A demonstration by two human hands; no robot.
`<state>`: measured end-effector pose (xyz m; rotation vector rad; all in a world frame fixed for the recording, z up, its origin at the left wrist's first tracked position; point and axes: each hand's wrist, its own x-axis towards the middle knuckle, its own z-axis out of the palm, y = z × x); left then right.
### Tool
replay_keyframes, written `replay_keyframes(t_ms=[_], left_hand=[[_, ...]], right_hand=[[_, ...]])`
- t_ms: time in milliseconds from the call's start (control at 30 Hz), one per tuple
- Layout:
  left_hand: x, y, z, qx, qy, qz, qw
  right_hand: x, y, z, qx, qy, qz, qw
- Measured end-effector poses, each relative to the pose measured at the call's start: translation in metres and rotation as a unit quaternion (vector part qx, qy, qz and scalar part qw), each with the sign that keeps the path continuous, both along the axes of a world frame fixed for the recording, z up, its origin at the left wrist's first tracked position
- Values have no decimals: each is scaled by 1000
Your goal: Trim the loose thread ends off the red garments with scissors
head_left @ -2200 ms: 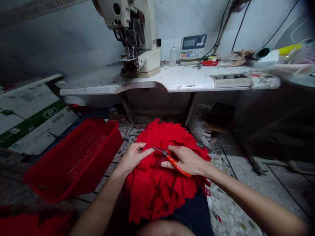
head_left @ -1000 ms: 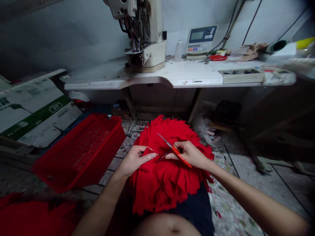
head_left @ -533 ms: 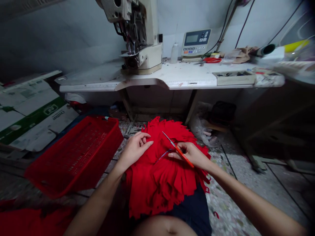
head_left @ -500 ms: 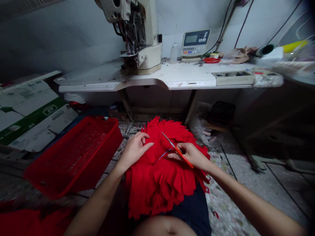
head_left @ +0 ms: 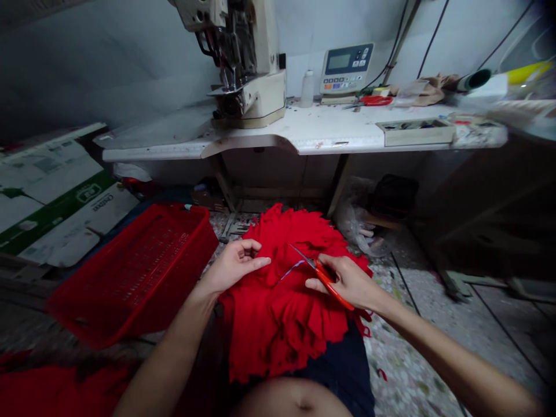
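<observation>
Two bare hands take up our head view, both over a scalloped stack of red cloth (head_left: pixel 282 330) that lies across the lap, on dark shorts (head_left: pixel 343 370). Our right hand (head_left: pixel 347 284) has a firm, narrow grip around the loops of orange-handled scissors (head_left: pixel 329 284), with a steel blade pointing up and to the left over the cloth. A thin bluish line near that blade may be the second blade, though we cannot tell. Our left hand (head_left: pixel 237 267) rests on the cloth with its fingers loosely curled, and we cannot tell whether it pinches any. The stack looks soft, light and limp, with many thin layers that we judge would slide and sag, so we would take hold flat across the layers rather than by one ragged tip. A red plastic crate (head_left: pixel 130 272) stands just left of the cloth, beside printed cardboard sheets (head_left: pixel 56 202); a green band carries a word we cannot read surely. Ahead, a sewing machine (head_left: pixel 243 63), a control panel (head_left: pixel 345 68) with unreadable keys, a plastic bottle (head_left: pixel 307 90) and red-handled scissors (head_left: pixel 373 100) sit on the white worktop (head_left: pixel 321 130).
</observation>
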<state>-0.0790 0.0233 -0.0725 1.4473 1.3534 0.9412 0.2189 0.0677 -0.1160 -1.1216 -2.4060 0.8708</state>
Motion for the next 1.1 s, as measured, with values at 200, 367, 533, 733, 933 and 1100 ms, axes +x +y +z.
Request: replay_keyframes(t_ms=[200, 367, 533, 733, 933, 1100], left_hand=[[18, -6, 4, -7, -30, -5, 1000], [26, -6, -1, 11, -43, 26, 999], [28, -5, -8, 15, -56, 16, 998], [27, -5, -15, 14, -74, -11, 997], [29, -7, -22, 28, -80, 23, 996], [29, -7, -25, 29, -100, 27, 994]], right_hand=[[-6, -7, 19, 39, -74, 38, 996], [-8, -6, 26, 40, -85, 50, 994], [-11, -5, 28, 45, -88, 62, 993], [-13, -1, 28, 45, -75, 81, 993], [-13, 4, 20, 55, -65, 59, 995], [-12, 8, 14, 52, -57, 37, 996]])
